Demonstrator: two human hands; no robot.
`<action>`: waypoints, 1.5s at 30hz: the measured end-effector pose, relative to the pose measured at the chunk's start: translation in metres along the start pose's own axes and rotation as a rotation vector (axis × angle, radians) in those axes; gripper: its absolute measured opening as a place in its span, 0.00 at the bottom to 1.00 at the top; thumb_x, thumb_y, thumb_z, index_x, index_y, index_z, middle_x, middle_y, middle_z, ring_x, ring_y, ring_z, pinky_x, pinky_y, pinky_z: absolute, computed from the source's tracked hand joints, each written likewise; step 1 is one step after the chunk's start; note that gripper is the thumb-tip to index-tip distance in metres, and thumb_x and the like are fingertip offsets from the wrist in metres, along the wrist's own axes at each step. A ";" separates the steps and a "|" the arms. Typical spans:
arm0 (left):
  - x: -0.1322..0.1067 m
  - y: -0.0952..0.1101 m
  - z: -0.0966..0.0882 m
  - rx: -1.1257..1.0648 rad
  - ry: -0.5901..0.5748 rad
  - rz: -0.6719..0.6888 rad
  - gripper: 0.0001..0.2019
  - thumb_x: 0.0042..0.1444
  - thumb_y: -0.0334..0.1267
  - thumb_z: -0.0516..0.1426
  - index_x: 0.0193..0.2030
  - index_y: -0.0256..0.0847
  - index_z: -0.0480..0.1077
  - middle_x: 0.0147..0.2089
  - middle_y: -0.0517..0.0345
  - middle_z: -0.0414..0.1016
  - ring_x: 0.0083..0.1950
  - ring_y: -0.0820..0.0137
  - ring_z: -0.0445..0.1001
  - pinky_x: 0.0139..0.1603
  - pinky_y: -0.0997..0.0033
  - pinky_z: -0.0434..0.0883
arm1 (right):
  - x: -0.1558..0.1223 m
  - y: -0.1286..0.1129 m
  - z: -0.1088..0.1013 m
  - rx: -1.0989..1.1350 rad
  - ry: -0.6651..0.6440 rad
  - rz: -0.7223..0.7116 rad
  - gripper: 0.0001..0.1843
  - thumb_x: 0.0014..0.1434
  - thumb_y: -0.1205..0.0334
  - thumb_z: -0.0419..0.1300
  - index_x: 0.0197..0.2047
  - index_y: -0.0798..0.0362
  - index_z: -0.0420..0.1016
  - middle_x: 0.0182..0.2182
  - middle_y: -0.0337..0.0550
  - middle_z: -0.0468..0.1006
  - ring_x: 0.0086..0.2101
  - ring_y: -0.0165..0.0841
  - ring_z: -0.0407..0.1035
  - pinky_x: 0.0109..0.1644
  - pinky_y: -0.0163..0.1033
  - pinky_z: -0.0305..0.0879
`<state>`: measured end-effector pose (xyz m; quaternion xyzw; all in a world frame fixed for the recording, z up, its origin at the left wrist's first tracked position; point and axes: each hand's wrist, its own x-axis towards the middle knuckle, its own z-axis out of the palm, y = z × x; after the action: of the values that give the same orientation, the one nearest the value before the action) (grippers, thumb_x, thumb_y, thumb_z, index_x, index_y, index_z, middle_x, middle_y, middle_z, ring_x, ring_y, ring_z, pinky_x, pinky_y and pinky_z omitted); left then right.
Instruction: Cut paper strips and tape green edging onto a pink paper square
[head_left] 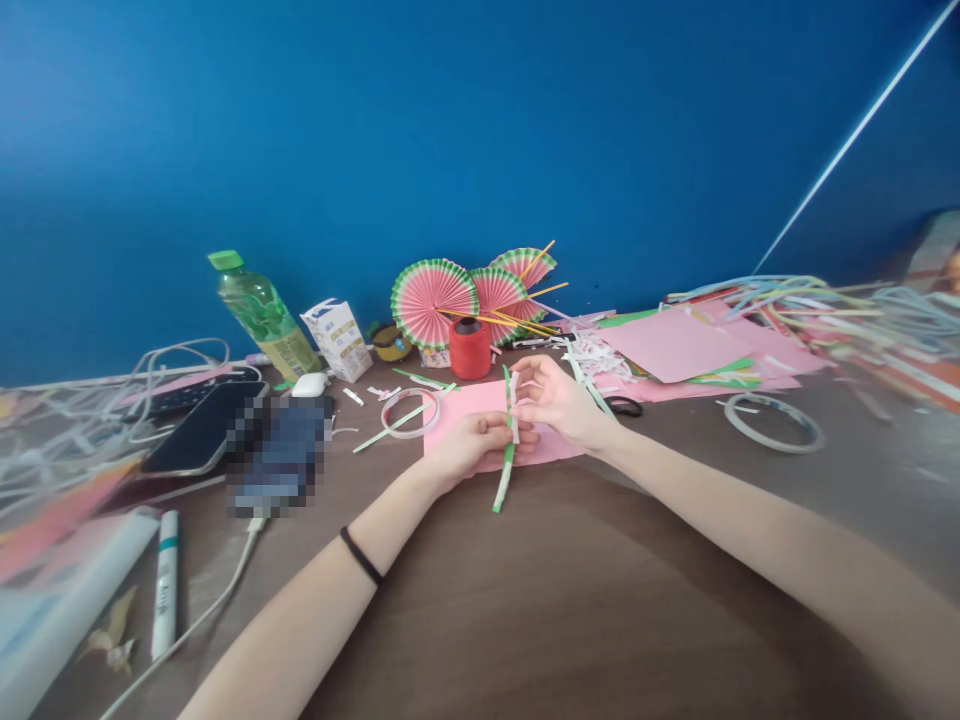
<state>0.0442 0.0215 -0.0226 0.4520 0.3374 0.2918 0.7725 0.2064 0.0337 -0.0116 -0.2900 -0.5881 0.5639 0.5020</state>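
Note:
My left hand (pixel 476 445) is closed around a narrow green-and-white paper strip (pixel 503 485), which stands roughly lengthwise away from me, its lower end hanging below the fingers. Close to its upper part, my right hand (pixel 559 400) pinches a thin white strip (pixel 515 425) lying along the green one. Whether the two strips are stuck together cannot be made out. Beneath both hands lies a pink paper sheet (pixel 454 415). Just left of it, a roll of double-sided tape (pixel 411 432) rests on the table with a pale green strip across it.
Behind the hands stand a red spool (pixel 470 350) and pink-green folded paper fans (pixel 435 300) on sticks. To the left are a green bottle (pixel 266 315), a small box (pixel 337 340), phones (pixel 281 455) and a marker (pixel 166 585). Pink sheets (pixel 675 340) and another tape roll (pixel 776 422) lie right.

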 end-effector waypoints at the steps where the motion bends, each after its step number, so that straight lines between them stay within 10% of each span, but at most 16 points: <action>1: 0.000 0.000 -0.001 0.003 -0.008 0.002 0.10 0.48 0.33 0.61 0.38 0.32 0.71 0.43 0.43 0.76 0.43 0.63 0.75 0.52 0.58 0.67 | 0.000 0.001 0.000 -0.001 0.003 0.002 0.24 0.39 0.73 0.63 0.39 0.49 0.60 0.34 0.36 0.64 0.33 0.27 0.64 0.35 0.35 0.63; 45: 0.003 0.000 -0.004 0.102 -0.004 -0.020 0.13 0.49 0.35 0.58 0.43 0.36 0.70 0.48 0.46 0.74 0.46 0.65 0.74 0.51 0.63 0.67 | 0.000 0.019 0.004 -0.123 0.156 -0.105 0.23 0.40 0.70 0.60 0.40 0.49 0.58 0.33 0.36 0.64 0.33 0.28 0.66 0.37 0.39 0.66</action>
<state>0.0431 0.0256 -0.0247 0.4879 0.3546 0.2656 0.7522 0.1988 0.0360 -0.0291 -0.3320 -0.5953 0.4752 0.5564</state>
